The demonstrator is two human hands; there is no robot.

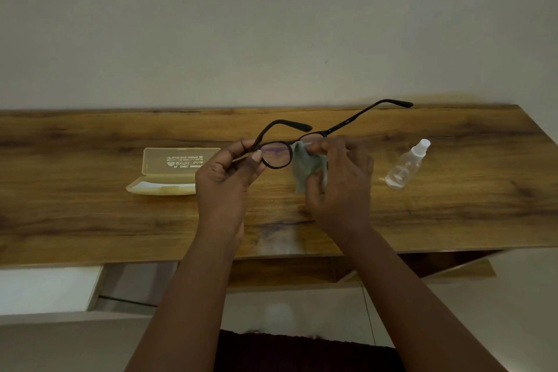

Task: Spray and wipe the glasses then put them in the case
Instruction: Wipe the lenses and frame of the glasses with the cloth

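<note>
Black-framed glasses (pixel 276 154) held above the wooden table (pixel 90 220), pinched at the frame's outer corner by left hand (pixel 225 178) for steadiness. Grey cleaning cloth (pixel 308 169) pinched over the other lens by right hand (pixel 341 181), seemingly mid-wipe. Open translucent case (pixel 172 172) just left of left hand, ready; spray bottle (pixel 406 164) parked right of right hand.

The scene is dim and evenly lit, with a warm, slightly yellow cast and no single bright source in view. A soft pale sheen lies on the wooden table (pixel 90 214) at lower centre, near its front edge, where light reflects off the surface. Shadows are faint and diffuse, with only weak dark patches under the hands. The wall (pixel 271 24) filling the upper half is a flat grey-beige that darkens toward the corners. Wide-angle distortion bends the table's edges, which curve and slope down at the right. Detail is soft overall; the right hand (pixel 341 181) is slightly smeared, and the bottom of the frame is out of focus.
</note>
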